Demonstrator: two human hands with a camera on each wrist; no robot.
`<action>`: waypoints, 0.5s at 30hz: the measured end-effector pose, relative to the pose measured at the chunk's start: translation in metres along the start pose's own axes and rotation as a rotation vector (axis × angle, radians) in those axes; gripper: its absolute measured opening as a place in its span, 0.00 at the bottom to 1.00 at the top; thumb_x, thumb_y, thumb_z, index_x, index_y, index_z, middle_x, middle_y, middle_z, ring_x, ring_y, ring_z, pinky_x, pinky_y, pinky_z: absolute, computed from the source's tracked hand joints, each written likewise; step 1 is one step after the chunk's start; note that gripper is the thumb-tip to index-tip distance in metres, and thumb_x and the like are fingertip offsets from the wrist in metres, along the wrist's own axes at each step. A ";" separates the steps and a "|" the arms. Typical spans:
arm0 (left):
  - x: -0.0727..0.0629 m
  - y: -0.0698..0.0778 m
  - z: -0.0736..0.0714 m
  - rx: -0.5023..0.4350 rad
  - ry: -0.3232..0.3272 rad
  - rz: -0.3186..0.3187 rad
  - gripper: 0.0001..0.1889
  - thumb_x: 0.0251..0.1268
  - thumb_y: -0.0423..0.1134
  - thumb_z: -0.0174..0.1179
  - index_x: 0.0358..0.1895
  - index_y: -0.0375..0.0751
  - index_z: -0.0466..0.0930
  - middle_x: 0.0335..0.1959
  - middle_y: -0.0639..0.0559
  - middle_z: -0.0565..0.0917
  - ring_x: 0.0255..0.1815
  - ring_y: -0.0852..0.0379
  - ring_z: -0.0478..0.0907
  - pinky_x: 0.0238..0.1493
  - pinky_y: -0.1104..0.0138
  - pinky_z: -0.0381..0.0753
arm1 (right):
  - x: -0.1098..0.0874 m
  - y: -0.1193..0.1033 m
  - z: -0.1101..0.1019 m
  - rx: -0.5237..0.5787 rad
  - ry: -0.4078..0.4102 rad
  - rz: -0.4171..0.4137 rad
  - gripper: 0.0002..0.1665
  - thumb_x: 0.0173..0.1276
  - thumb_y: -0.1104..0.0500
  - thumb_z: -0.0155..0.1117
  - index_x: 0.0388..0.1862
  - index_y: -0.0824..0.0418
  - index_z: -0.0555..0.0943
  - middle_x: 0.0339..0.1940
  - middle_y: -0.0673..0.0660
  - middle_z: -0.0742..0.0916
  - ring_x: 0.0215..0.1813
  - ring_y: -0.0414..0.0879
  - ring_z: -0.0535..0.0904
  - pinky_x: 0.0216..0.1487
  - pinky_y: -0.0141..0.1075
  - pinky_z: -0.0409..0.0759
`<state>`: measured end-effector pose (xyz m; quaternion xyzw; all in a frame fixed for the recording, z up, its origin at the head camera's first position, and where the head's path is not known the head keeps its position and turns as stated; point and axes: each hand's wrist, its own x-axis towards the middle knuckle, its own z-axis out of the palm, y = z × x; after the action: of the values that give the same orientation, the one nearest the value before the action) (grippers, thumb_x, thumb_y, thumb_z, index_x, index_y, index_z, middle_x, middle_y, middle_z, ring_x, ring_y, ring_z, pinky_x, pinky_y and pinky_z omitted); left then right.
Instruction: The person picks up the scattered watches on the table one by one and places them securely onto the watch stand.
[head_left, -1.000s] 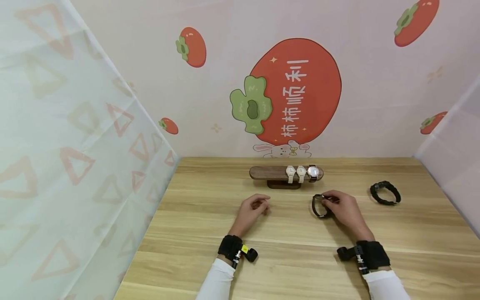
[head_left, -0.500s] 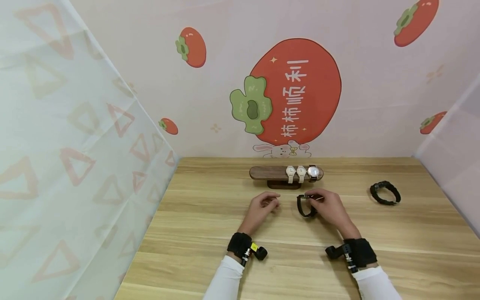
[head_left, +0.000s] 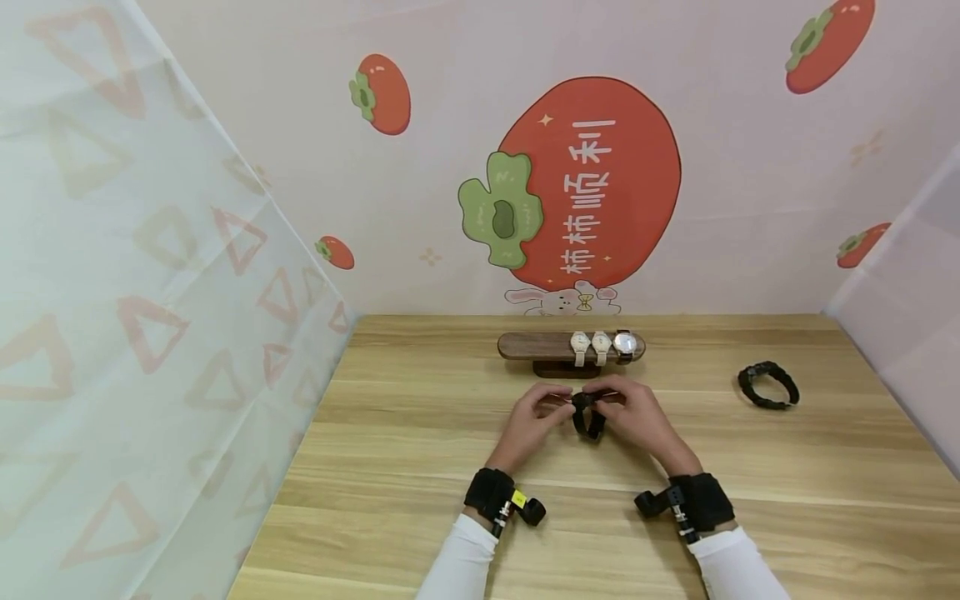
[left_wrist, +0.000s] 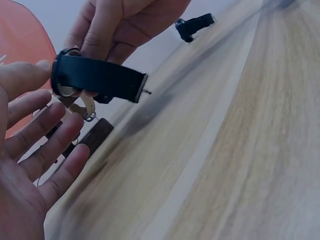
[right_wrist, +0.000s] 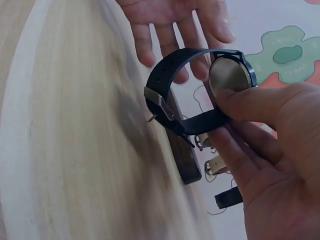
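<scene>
My right hand (head_left: 637, 417) pinches a black-strapped wristwatch (right_wrist: 162, 87) by its case, thumb on the metal back. The strap is buckled into a loop and hangs above the table. Facing it from the left, my left hand (head_left: 528, 427) has its fingers spread and fairly straight. In the left wrist view the left thumb (left_wrist: 30, 75) comes up to the watch case; whether it touches is hard to tell. The watch dial is turned away in the right wrist view. Just behind both hands stands a dark wooden watch stand (head_left: 532, 346).
Two pale-strapped watches (head_left: 580, 343) and a silver-faced watch (head_left: 625, 342) with a dark strap sit on the stand's right part. Another black watch (head_left: 765, 367) lies on the wooden table (head_left: 375, 500) at the right. A printed backdrop (head_left: 420, 208) rises behind the table.
My right hand has carried the watch leftward to in front of the stand. My left hand has moved right, up to the watch. The watches on the stand have stayed put.
</scene>
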<state>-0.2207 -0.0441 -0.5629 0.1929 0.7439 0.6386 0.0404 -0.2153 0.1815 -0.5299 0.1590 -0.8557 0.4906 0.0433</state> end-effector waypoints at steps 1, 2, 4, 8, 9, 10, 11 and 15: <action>0.000 0.000 0.001 0.001 -0.004 0.003 0.18 0.76 0.43 0.69 0.65 0.50 0.84 0.61 0.51 0.84 0.57 0.58 0.86 0.58 0.66 0.88 | 0.000 0.000 0.001 0.010 0.001 -0.013 0.18 0.70 0.76 0.67 0.54 0.63 0.89 0.54 0.63 0.90 0.57 0.61 0.88 0.61 0.51 0.89; 0.000 0.000 0.001 -0.001 -0.010 0.007 0.19 0.75 0.42 0.69 0.65 0.49 0.83 0.62 0.51 0.84 0.58 0.59 0.86 0.59 0.66 0.88 | 0.000 0.000 0.001 0.020 0.003 -0.025 0.18 0.69 0.77 0.67 0.53 0.62 0.89 0.54 0.63 0.90 0.58 0.61 0.87 0.61 0.51 0.89; 0.001 0.000 0.002 -0.007 -0.022 0.011 0.20 0.75 0.42 0.69 0.67 0.49 0.83 0.63 0.50 0.83 0.59 0.59 0.86 0.61 0.66 0.87 | 0.000 0.000 0.002 0.038 0.007 -0.048 0.19 0.69 0.78 0.67 0.53 0.62 0.89 0.55 0.62 0.89 0.59 0.61 0.87 0.62 0.49 0.88; 0.001 0.000 0.002 -0.010 -0.047 0.024 0.23 0.75 0.42 0.69 0.70 0.51 0.81 0.66 0.50 0.82 0.61 0.57 0.85 0.63 0.66 0.87 | 0.000 0.001 0.002 0.079 0.012 -0.067 0.21 0.69 0.79 0.66 0.54 0.62 0.89 0.57 0.62 0.87 0.61 0.61 0.84 0.64 0.47 0.87; 0.002 0.000 0.002 -0.005 -0.054 0.029 0.23 0.75 0.42 0.69 0.71 0.52 0.81 0.67 0.51 0.82 0.62 0.57 0.85 0.63 0.66 0.86 | 0.000 0.000 0.003 0.088 0.014 -0.067 0.21 0.69 0.79 0.65 0.54 0.63 0.89 0.58 0.63 0.87 0.62 0.61 0.84 0.64 0.46 0.87; 0.002 0.000 0.002 -0.001 -0.058 0.033 0.24 0.75 0.43 0.69 0.71 0.52 0.81 0.67 0.51 0.82 0.62 0.57 0.84 0.63 0.66 0.86 | 0.000 0.000 0.003 0.098 0.015 -0.062 0.20 0.70 0.79 0.66 0.55 0.63 0.88 0.58 0.63 0.87 0.63 0.61 0.84 0.65 0.45 0.87; 0.002 0.000 0.002 0.002 -0.063 0.036 0.24 0.76 0.43 0.68 0.72 0.53 0.81 0.68 0.52 0.81 0.62 0.58 0.84 0.63 0.66 0.86 | 0.000 0.000 0.004 0.108 0.015 -0.055 0.20 0.70 0.78 0.66 0.56 0.63 0.88 0.59 0.63 0.86 0.63 0.61 0.84 0.65 0.43 0.87; 0.001 -0.002 0.002 0.013 -0.065 0.055 0.24 0.75 0.44 0.69 0.71 0.54 0.82 0.68 0.53 0.81 0.62 0.58 0.84 0.63 0.66 0.86 | -0.001 -0.001 0.005 0.136 0.018 -0.018 0.19 0.72 0.76 0.67 0.60 0.65 0.85 0.59 0.66 0.85 0.64 0.63 0.84 0.65 0.41 0.86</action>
<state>-0.2218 -0.0420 -0.5648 0.2341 0.7408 0.6280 0.0459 -0.2132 0.1770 -0.5315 0.1647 -0.8184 0.5488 0.0443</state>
